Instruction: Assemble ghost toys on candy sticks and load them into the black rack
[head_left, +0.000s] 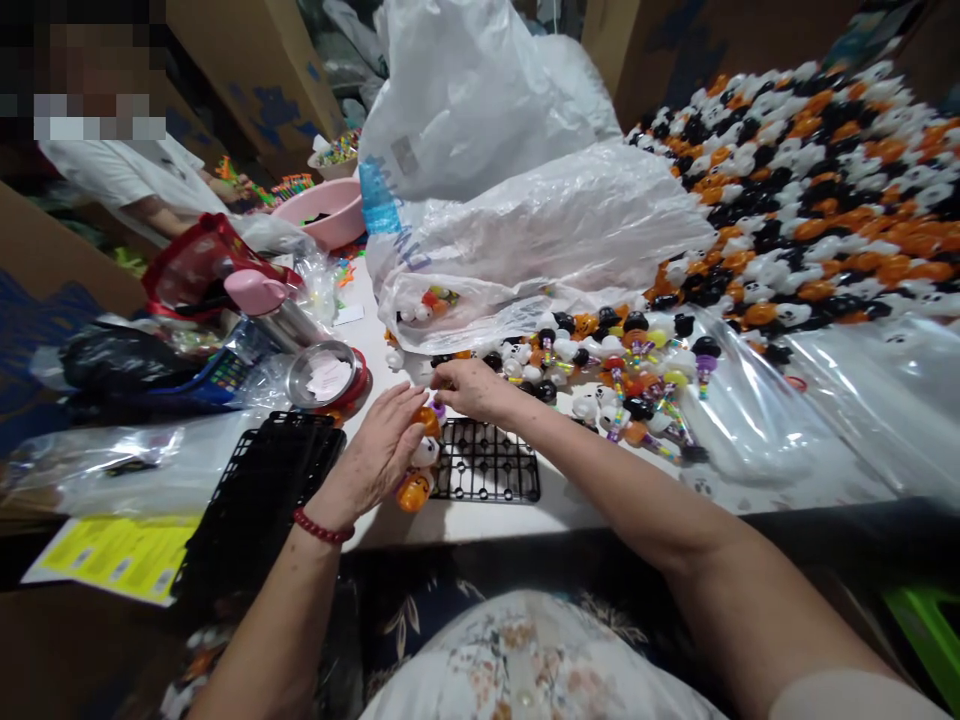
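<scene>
On the white table in front of me lies a black plastic grid tray (491,465). Small Halloween toys line its left edge: an orange pumpkin figure (413,492), a white skull-like figure (425,453) and another orange one (428,421). My left hand (382,440), wearing a red bead bracelet, rests along these toys with fingers stretched out and the thumb over them. My right hand (466,388) reaches to the tray's far left corner, fingers pinched together beside a small purple piece (438,410). Whatever those fingertips hold is hidden.
Loose toys (540,355) lie beyond the tray, below a large plastic bag (540,230). A big toy heap (817,200) rises at right. Stacked black grids (259,500), a metal bowl (322,375) and a pink-lidded flask (270,305) stand left. Another person (142,180) works behind.
</scene>
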